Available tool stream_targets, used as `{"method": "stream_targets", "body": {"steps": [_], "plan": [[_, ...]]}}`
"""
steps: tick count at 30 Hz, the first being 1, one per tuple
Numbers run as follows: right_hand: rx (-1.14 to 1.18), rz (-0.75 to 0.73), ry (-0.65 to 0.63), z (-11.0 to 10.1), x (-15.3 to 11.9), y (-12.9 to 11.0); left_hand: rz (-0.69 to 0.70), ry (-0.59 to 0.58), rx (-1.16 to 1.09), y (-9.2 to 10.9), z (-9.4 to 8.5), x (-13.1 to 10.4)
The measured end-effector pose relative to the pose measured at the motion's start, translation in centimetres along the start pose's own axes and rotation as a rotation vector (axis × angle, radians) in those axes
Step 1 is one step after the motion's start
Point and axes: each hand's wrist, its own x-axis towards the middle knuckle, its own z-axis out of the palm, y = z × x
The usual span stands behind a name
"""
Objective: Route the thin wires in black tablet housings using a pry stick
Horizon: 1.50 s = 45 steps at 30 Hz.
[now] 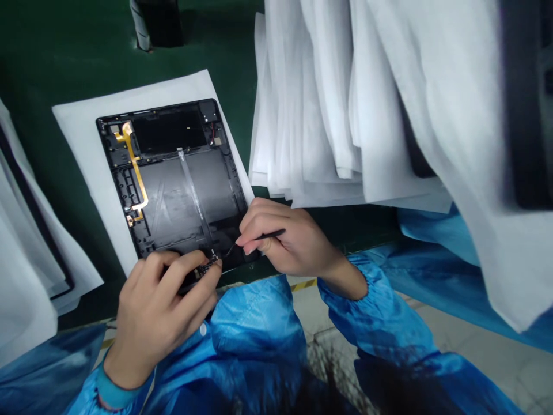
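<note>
An opened black tablet housing (166, 178) lies tilted on a white sheet (82, 138). Inside it, a gold flex cable (137, 173) runs down the left side and a grey ribbon cable (194, 193) crosses the middle. My left hand (166, 305) is at the housing's near edge, with thumb and fingers closed on a small circuit board (209, 265), partly hidden by the fingertips. Just to the right, my right hand (289, 236) pinches thin black tweezers (270, 234). Their bent tip points down and left, close to the circuit board; whether it touches cannot be seen.
Layered white sheets (311, 115) with dark flat panels between them rise at the right. Another white-wrapped stack (30, 230) stands on the left. A dark block (159, 23) sits at the far side of the green tabletop (64, 52).
</note>
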Motion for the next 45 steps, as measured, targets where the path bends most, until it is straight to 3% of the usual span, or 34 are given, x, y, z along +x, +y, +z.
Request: {"method": "stream_targets", "body": {"steps": [16, 24, 32, 41, 45], "plan": [[0.046, 0.087, 0.146, -0.1, -0.5, -0.1, 0.027, -0.036, 0.055, 0.1, -0.1, 0.5], [-0.062, 0.043, 0.146, 0.2, -0.6, -0.3, 0.044, -0.078, 0.174, 0.4, -0.1, 1.0], [-0.179, -0.031, 0.245, 0.7, -1.1, -0.3, 0.020, -0.056, 0.145, 0.6, -0.1, 1.1], [-0.163, 0.024, 0.323, 0.8, -1.4, -0.9, -0.004, -0.081, 0.151, 0.4, 0.1, 0.9], [-0.151, -0.018, 0.246, 0.9, -1.2, -0.9, -0.001, -0.069, 0.154, 0.4, 0.2, 0.9]]}}
